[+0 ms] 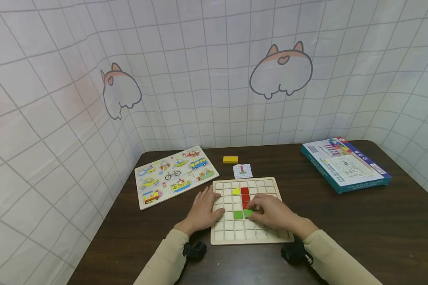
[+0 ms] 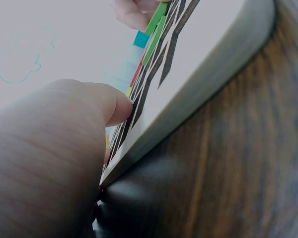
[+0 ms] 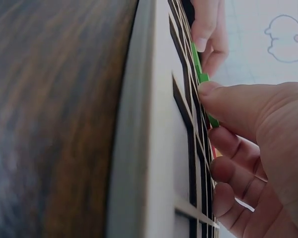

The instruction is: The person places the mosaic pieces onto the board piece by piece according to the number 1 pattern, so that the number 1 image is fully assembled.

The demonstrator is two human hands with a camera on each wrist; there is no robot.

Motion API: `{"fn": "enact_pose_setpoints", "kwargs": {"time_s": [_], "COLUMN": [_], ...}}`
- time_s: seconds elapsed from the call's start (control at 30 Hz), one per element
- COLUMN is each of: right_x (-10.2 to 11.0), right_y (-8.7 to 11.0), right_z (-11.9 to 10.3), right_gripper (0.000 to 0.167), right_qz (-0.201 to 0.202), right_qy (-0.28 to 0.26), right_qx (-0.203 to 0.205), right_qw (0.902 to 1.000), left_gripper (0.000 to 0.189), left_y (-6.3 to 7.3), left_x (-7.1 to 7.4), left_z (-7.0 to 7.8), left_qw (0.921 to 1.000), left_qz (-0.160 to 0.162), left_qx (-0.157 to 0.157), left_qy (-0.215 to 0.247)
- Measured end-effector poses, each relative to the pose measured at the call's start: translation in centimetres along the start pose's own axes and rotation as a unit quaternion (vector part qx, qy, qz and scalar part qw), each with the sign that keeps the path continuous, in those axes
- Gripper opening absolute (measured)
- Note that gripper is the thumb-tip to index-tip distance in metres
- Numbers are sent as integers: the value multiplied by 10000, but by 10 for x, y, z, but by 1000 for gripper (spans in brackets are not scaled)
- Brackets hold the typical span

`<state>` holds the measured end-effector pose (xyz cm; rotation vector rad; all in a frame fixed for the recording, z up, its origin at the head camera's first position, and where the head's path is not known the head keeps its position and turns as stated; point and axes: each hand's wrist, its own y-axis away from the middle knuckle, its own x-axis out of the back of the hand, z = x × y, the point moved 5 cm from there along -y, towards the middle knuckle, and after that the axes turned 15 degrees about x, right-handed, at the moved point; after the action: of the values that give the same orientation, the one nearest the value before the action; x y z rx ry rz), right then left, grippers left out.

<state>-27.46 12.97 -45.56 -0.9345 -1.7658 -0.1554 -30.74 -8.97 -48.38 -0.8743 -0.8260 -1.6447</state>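
A pale wooden grid board [image 1: 229, 236] lies flat before me. My left hand [image 1: 202, 209] rests on its left edge, fingers extended, with the thumb lying over the squares. My right hand [image 1: 272, 209] pinches a green square tile [image 1: 248, 213] between thumb and fingers at a grid square; in the right wrist view this green tile [image 3: 213, 121] is tilted and sticks up above the grid. Just left of it, another green tile [image 1: 238, 215] sits in its square. Red tiles [image 1: 245, 194] run in a column above, with a yellow tile [image 1: 236, 191] beside the top one.
Behind the board are a small pattern card [image 1: 243, 171] and a yellow block [image 1: 230, 160]. To the left lies a picture puzzle board [image 1: 171, 182] with vehicles. A teal-sided box [image 1: 346, 164] stands at the back right. A white checked curtain [image 1: 207, 79] surrounds the dark table.
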Motion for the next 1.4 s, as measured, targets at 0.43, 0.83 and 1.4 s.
{"fn": "enact_pose_setpoints", "kwargs": {"time_s": [0.43, 0.83, 1.4], "right_x": [-1, 0, 1], "right_y": [0, 0, 1], "right_z": [-2, -1, -3], "right_gripper": [18, 17, 18], "right_qz": [9, 87, 0], "right_qy": [5, -57, -170], "right_qx": [-77, -23, -73], "right_qw": [10000, 9999, 9998], "left_gripper": [54, 54, 54], "left_y": [0, -1, -2], "left_x": [1, -1, -2], "left_z": [0, 0, -2], "left_qw": [10000, 10000, 10000], "left_qz": [-19, -17, 5], "left_qx": [44, 25, 18], "left_qy": [-10, -27, -63]}}
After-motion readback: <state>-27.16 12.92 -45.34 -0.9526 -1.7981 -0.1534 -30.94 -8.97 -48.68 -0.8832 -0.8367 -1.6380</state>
